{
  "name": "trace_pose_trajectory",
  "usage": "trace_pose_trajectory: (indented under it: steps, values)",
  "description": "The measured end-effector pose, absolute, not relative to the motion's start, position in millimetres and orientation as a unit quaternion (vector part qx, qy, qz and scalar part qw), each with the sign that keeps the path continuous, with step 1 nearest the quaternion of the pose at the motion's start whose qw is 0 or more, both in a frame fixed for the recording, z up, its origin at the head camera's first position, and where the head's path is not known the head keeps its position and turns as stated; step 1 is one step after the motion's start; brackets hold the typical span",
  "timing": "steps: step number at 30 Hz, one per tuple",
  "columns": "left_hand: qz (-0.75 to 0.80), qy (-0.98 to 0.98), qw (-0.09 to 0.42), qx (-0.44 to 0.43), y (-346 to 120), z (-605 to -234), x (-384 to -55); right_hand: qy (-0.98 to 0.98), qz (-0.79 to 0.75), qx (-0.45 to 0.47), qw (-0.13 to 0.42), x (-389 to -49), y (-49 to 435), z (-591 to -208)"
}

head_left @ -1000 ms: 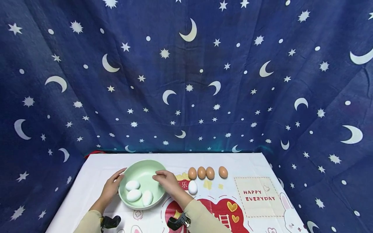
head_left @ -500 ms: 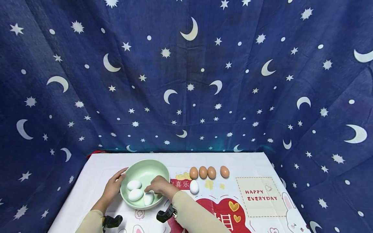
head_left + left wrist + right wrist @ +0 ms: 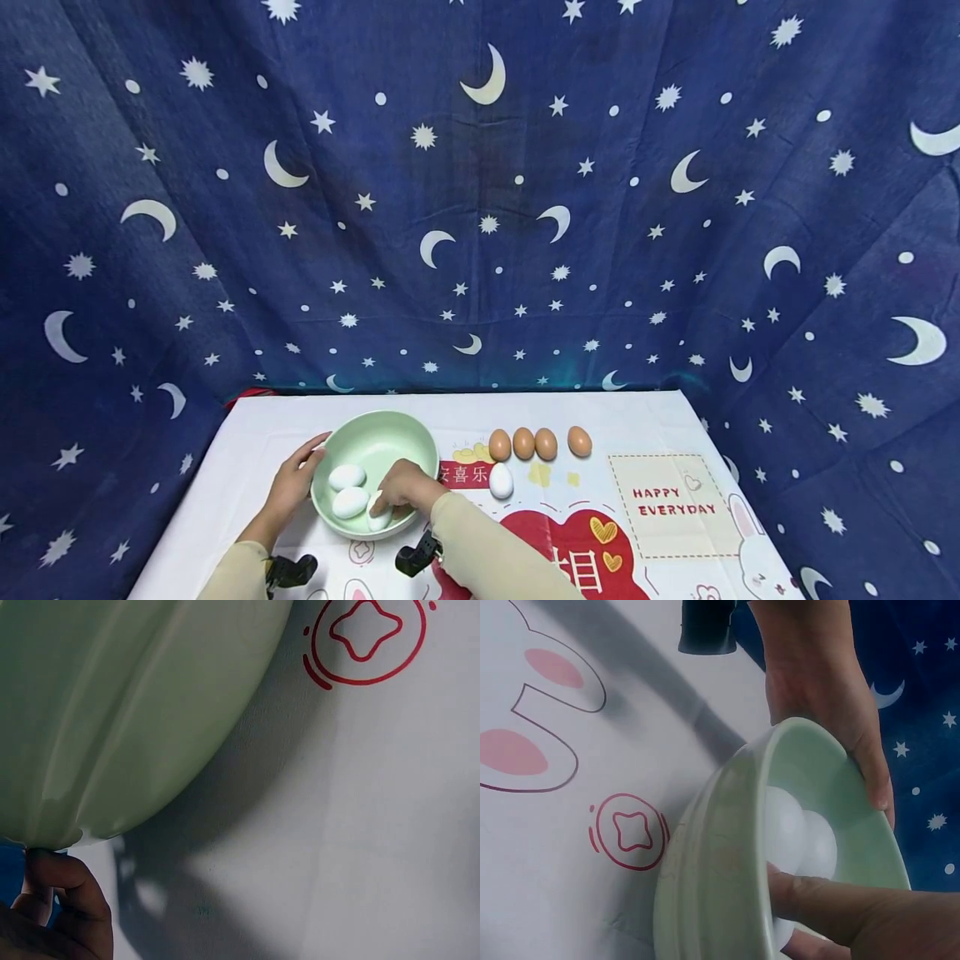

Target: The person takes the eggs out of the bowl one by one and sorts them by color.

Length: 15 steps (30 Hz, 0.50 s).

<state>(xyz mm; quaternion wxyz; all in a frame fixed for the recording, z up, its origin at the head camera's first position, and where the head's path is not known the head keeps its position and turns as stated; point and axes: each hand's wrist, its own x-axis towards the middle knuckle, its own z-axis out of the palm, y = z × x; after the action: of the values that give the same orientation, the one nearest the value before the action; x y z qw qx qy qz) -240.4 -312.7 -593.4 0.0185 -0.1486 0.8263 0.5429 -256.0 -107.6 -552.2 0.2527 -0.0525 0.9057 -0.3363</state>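
A light green bowl (image 3: 386, 437) stands at the left of the table, with white eggs inside it. My left hand (image 3: 291, 485) grips the bowl's left side, thumb at the rim and fingers outside; in the left wrist view bent fingers (image 3: 71, 889) touch the bowl's edge. My right hand (image 3: 408, 485) reaches down into the bowl and pinches the front right white egg (image 3: 378, 520), which it partly covers. Two other white eggs, one farther back (image 3: 347, 477) and one nearer (image 3: 349, 503), lie to its left. The right wrist view shows the thumb side against the egg.
Several brown eggs (image 3: 522, 443) stand in a row right of the bowl, the rightmost (image 3: 579, 442) a little apart. A single white egg (image 3: 501, 481) lies in front of them. A printed cloth (image 3: 675, 508) covers the table; a blue star-patterned curtain (image 3: 480, 275) hangs behind.
My right hand has moved from the bowl's right rim down and inward onto the front right white egg. The left hand keeps its place on the bowl.
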Motion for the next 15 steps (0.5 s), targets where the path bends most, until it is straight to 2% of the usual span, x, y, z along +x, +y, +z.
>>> trace_pose_trajectory:
  steps: [8,15]
  values:
    - [0.539,0.829,0.016,-0.15,-311.6,-593.2,-239.0,0.876,-0.41,-0.091,0.238,-255.1,-101.0,-552.8]
    - [0.541,0.828,0.009,-0.149,-310.6,-592.8,-240.2,0.852,-0.456,-0.082,0.242,-256.0,-98.5,-551.6]
